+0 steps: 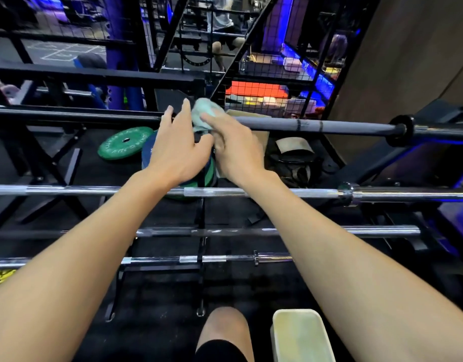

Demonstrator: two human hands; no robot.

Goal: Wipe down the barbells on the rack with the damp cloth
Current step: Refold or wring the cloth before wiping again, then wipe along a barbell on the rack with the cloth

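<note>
Two bare forearms reach up from the bottom corners of the frame and meet just above centre. There a pale green cloth point(205, 114) is bunched over a dark barbell point(316, 125) that crosses the frame from side to side. The right hand point(231, 147) curls round the cloth from below. The left hand point(179, 147) lies beside it with fingers straight and spread, fingertips at the cloth and bar. Below, three chrome barbells point(277, 192) sit on a black rack point(201, 267), stepping toward the lower frame. A green weight plate point(124, 143) lies on the floor at centre left
</note>
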